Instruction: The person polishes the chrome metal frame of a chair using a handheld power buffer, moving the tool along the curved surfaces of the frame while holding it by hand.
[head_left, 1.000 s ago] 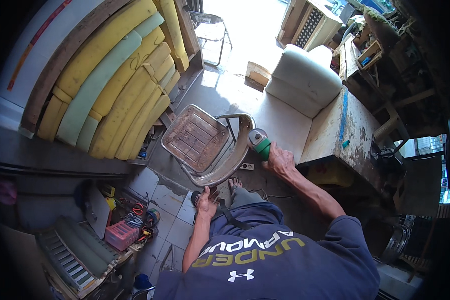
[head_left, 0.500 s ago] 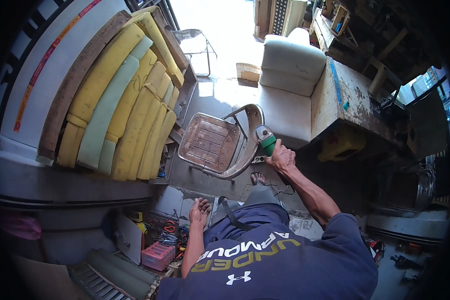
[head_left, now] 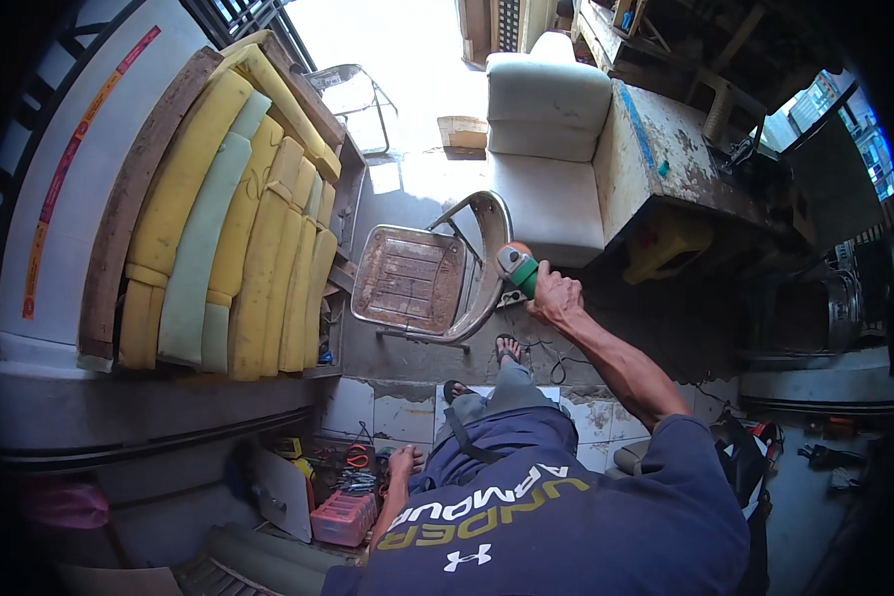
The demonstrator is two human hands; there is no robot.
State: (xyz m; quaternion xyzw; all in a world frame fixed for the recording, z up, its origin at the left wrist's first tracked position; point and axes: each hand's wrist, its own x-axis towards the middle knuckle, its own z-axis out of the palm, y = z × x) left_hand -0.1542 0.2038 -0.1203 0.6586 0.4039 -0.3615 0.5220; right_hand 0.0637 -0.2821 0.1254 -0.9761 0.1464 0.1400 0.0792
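Note:
My right hand is wrapped round the green body of an angle grinder, with my arm stretched forward. The grinder's metal head and orange-brown disc are at the curved backrest of a metal folding chair; whether the disc touches the frame I cannot tell. The chair has a worn wooden seat. My left hand hangs low beside my left thigh, its fingers loosely apart and partly hidden, with nothing seen in it. Beside that hand are a red plastic box and several hand tools.
Yellow and pale green foam cushions stand stacked on the left in a wooden frame. A white padded seat adjoins a worn workbench at the right. Another folding chair stands near the bright doorway. A cable lies by my feet.
The view has shifted, so the room sits slightly differently. My left hand has dropped lower and closer to my thigh. The grinder stays in my right hand by the chair's backrest.

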